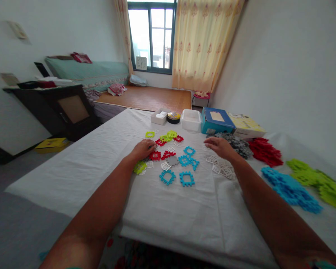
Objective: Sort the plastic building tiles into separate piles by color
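Observation:
Flat square interlocking tiles in red, green, blue, white and grey lie scattered on a white cloth. My left hand rests palm down among them, its fingers curled beside a red tile and a green tile. My right hand reaches out palm down, fingers stretched toward the grey tile pile, just above some white tiles. Two blue tiles lie nearer to me.
Sorted heaps sit at the right: red, blue, green. At the table's far edge stand a white tray, a round tin, a clear tub and two boxes. A dark cabinet is left.

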{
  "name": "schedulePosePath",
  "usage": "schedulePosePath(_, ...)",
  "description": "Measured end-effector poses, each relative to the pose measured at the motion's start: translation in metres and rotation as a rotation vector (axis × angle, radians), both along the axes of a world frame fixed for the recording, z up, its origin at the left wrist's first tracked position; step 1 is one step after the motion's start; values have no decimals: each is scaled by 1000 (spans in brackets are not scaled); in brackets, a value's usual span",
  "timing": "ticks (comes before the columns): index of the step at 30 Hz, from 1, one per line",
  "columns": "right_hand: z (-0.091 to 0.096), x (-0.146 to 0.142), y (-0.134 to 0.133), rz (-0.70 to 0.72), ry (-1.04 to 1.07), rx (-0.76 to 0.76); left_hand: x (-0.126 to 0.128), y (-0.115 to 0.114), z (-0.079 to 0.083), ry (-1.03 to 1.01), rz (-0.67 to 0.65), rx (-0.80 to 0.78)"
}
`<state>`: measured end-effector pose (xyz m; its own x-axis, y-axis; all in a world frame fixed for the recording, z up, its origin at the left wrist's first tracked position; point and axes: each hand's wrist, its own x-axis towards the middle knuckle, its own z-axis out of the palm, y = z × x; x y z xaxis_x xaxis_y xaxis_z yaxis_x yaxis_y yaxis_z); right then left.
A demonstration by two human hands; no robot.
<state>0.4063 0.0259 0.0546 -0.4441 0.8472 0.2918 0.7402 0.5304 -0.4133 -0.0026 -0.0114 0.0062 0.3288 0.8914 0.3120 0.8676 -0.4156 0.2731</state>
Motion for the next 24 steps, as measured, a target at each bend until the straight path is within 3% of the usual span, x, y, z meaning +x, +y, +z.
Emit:
schedulePosePath(4,14,49,8,89,-138,-251,0,1,0,3,-14,3)
schedulePosePath(6,16,53,8,63,-184,-254,0,1,0,6,-14,6)
schedulePosePath(9,10,28,2,-19,-125,-77,0,1,0,9,-10,4)
schedulePosePath(11,0,-1,-5,22,-94,4,0,1,0,4,-5,-3)
schedulePosePath(14,-21,-45,-21,147,-177,20,0,0,0,-7,6,-8)
schedulePosePath(16,-34,-64,-29,133,-265,17,2,-2,2,-6,8,-9)
schedulePosePath(19,-45,-74,-34,94,-317,28,4,-3,4,-3,10,-11)
schedulePosePath(24,-42,-69,-32,250,-177,76,5,-4,5,14,6,-11)
